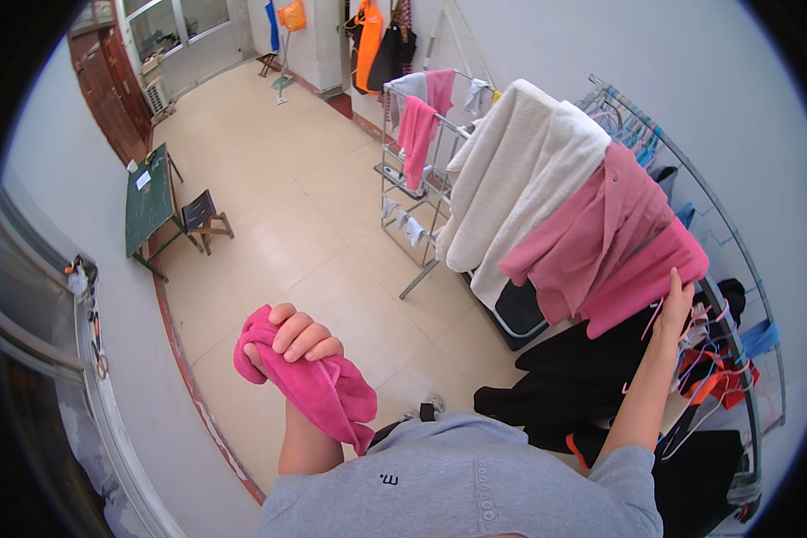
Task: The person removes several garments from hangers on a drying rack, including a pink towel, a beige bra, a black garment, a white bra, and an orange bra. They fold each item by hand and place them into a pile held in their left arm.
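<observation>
1. Grips the crumpled pink cloth [339, 393] in the closed left hand [300, 339], by its far left end; from there, slants by its long axis toward the near right, the free end drooping.
2. Looks soft, limp and deeply wrinkled, bright pink all over, bunched tight beneath the curled fingers.
3. Rests the right hand [679, 305], arm stretched out to the right, against the right end of the folded pink fabric [641, 276]; cannot tell whether pinched there or merely touched.
4. Lies well apart from the left hand, far to the right of it, and in contact with the right one, clearly the nearer; runs by its long axis from near left to far right.
5. Looks bright pink too, but smoother and flatter, with a neat straight edge.
6. Just beyond, adjoins the dusky pink garment [592, 224], loosely creased; then the thick white towels [520, 175].
7. Farthest, at the drying rack [418, 281], hangs a small pink cloth [417, 136].
</observation>
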`<state>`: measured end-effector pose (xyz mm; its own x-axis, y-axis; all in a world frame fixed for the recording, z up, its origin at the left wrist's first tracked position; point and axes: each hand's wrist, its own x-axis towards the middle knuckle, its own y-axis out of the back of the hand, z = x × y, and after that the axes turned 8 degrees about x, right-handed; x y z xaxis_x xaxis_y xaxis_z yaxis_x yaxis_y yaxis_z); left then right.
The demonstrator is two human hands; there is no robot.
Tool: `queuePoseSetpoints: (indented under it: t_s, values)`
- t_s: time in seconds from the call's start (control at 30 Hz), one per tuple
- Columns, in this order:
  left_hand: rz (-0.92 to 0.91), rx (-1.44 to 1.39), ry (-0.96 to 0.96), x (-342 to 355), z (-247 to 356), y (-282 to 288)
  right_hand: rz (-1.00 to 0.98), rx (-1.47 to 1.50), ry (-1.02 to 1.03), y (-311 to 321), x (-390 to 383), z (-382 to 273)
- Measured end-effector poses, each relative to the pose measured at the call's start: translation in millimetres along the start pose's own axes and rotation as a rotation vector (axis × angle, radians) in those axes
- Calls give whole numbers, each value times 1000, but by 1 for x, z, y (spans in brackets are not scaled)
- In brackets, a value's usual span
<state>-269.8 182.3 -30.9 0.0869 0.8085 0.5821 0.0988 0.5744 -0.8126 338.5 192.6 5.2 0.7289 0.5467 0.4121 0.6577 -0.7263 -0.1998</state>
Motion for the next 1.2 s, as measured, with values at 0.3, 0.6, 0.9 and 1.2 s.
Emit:
queuePoseSetpoints:
  t_s: [0.3,0.6,0.9,1.2]
  values:
    - [31,60,-129,-22,16,10,-237,175,-119,-94,3,-22]
    - [-20,75,-149,-24,22,20,-197,128,-202,-91,-10,16]
    - [13,52,-77,-6,11,21,-246,-205,-568,-33,-105,64]
    - [29,-8,17,19,-13,26,-931,-627,-672,-14,-188,78]
